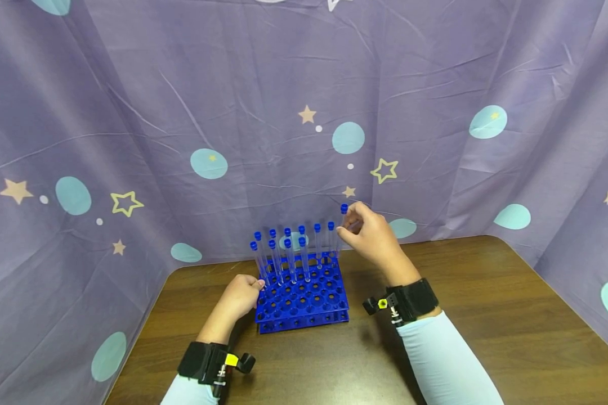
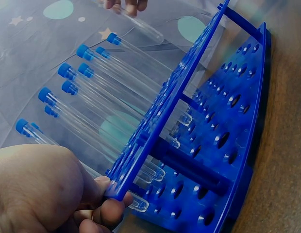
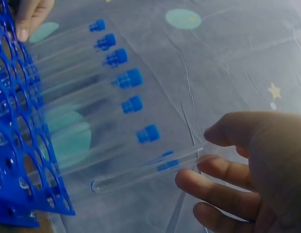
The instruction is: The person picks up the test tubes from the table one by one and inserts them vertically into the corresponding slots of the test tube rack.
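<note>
A blue test tube rack (image 1: 304, 322) stands on the table, its top plate full of round holes. My left hand (image 1: 239, 295) grips the rack's left edge; in the left wrist view the thumb lies over the top plate (image 2: 122, 180) with fingers beneath. Between thumb and fingers, my right hand (image 1: 372, 230) pinches a clear test tube (image 3: 136, 177) with a blue cap (image 1: 344, 208). In the left wrist view that tube's rounded bottom hangs above the rack, near the back right corner. Several blue-capped test tubes (image 1: 305, 264) stand in two rows in the rack's rear holes.
The brown wooden table (image 1: 466, 304) extends to both sides and in front of the rack. Close behind the rack hangs a purple curtain (image 1: 263, 185) with stars and teal spots. Each wrist wears a black strap (image 1: 419, 298) with a small camera mount.
</note>
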`<state>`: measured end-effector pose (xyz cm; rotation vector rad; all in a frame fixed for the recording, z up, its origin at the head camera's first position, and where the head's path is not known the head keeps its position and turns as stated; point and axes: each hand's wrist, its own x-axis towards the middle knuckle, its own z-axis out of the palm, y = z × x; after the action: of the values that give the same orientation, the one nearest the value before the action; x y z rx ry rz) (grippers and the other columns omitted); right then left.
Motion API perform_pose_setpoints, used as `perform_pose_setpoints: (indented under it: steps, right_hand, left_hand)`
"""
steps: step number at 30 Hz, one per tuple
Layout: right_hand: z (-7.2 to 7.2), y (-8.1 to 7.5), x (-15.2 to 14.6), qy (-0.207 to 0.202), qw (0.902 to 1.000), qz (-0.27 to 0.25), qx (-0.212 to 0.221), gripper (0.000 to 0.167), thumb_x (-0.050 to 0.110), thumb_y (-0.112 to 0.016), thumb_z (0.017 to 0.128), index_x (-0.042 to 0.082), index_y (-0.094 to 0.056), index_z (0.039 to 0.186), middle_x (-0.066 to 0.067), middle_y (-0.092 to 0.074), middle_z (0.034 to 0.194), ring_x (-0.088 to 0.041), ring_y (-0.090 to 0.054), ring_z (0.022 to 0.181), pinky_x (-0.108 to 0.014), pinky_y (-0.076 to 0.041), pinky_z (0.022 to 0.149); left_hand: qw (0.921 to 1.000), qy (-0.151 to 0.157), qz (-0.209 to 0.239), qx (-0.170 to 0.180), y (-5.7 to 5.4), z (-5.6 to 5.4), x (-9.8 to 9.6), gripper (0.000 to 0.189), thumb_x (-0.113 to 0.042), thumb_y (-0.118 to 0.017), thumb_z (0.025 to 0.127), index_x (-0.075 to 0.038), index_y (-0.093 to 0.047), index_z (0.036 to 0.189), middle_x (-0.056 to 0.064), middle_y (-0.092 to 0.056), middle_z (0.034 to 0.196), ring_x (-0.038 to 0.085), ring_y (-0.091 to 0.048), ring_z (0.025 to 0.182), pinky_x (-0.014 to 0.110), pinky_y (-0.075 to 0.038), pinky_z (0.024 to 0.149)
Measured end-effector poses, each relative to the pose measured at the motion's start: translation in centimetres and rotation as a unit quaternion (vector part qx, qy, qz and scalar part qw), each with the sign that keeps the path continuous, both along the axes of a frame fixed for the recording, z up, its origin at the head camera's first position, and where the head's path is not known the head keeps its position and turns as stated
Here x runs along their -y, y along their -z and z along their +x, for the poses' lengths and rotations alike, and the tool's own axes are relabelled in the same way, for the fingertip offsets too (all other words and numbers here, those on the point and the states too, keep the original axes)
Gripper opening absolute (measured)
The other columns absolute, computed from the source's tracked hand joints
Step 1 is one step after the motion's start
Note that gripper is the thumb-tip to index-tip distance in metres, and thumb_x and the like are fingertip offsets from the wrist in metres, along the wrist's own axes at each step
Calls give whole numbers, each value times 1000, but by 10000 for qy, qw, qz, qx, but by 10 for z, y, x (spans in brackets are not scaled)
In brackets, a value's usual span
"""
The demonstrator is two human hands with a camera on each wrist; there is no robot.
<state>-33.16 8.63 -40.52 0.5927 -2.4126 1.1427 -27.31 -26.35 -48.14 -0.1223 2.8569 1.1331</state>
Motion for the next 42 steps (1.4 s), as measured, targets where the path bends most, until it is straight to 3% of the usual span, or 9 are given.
perform_pose_setpoints:
  steps: [9, 18, 29, 34, 42]
  right_hand:
    - [4, 4, 20, -521, 9985, 95, 107, 32, 15, -86, 102, 7, -65, 125, -11, -85, 107, -31, -86, 93, -50, -69, 85]
    - [-1, 21, 37, -722, 9972, 203, 35, 34, 11, -85, 102, 4, -65, 128, -11, -85, 109, -27, -86, 96, -44, -70, 84]
    - [-7, 38, 46, -438, 9982, 304, 274, 33, 14, -86, 102, 5, -67, 127, -8, -86, 106, -27, -84, 92, -45, -68, 83]
    - [-6, 41, 49, -427, 9973, 496, 331, 33, 14, -89, 99, 7, -67, 123, -8, -85, 105, -26, -84, 94, -47, -68, 86]
    - [-6, 41, 50, -448, 9926, 909, 670, 30, 16, -90, 98, 10, -67, 117, -5, -86, 99, -23, -83, 88, -43, -67, 80]
  left_hand:
    - [9999, 41, -32, -109, -1, 2, 0, 51, -20, -56, 118, -1, -64, 72, 4, -60, 61, 23, -57, 64, 34, -44, 64]
    - [9999, 57, -54, -132, 0, 1, -1, 52, -20, -56, 119, -2, -64, 71, 4, -60, 62, 23, -57, 64, 34, -44, 63]
    - [9997, 91, -119, -182, 0, 1, -1, 51, -20, -56, 118, -5, -62, 70, 3, -60, 61, 22, -56, 63, 34, -43, 62]
    - [9998, 79, -96, -168, -1, 2, -1, 51, -20, -56, 118, -7, -60, 69, 4, -60, 63, 22, -56, 63, 34, -43, 62]
    - [9997, 103, -135, -170, 0, 2, 0, 51, -20, -57, 118, -4, -62, 70, 3, -59, 60, 22, -54, 62, 34, -42, 62]
